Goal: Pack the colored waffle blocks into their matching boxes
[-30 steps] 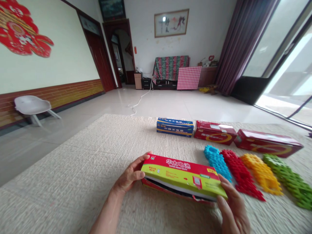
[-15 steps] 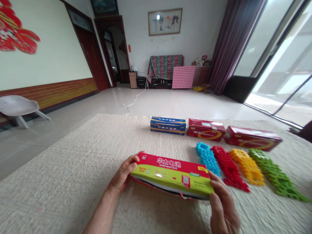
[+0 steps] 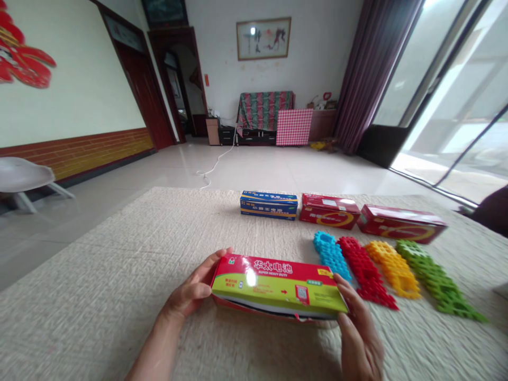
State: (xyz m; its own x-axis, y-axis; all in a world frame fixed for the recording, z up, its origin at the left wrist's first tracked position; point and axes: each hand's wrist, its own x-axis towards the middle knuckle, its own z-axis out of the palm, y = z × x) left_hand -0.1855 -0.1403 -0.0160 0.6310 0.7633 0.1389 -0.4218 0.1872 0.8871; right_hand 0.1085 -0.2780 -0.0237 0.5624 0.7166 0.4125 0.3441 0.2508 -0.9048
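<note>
A long red and lime-green battery box (image 3: pixel 273 286) is held between both hands, close in front of me. Its near edge gapes a little, with a torn bit of card showing. My left hand (image 3: pixel 194 288) grips the left end, thumb at the near corner and fingers behind. Around the right end closes my right hand (image 3: pixel 359 328), thumb on the near side and fingers along the far side. Whether the box's underside touches the beige cover is hidden. Just beyond its right end lie interlocking plastic pieces: a blue strip (image 3: pixel 332 256) and a red strip (image 3: pixel 367 272).
A yellow strip (image 3: pixel 392 269) and a green strip (image 3: pixel 438 283) continue the row rightward. Behind them stand a blue battery box (image 3: pixel 269 206), a red box (image 3: pixel 329 211) and another red box (image 3: pixel 402 223). All rest on a beige textured cover (image 3: pixel 99 296).
The held box has tilted slightly, its top turning flatter and a glare spot growing on it. My left thumb has shifted towards the corner. The whole view has swung slightly right.
</note>
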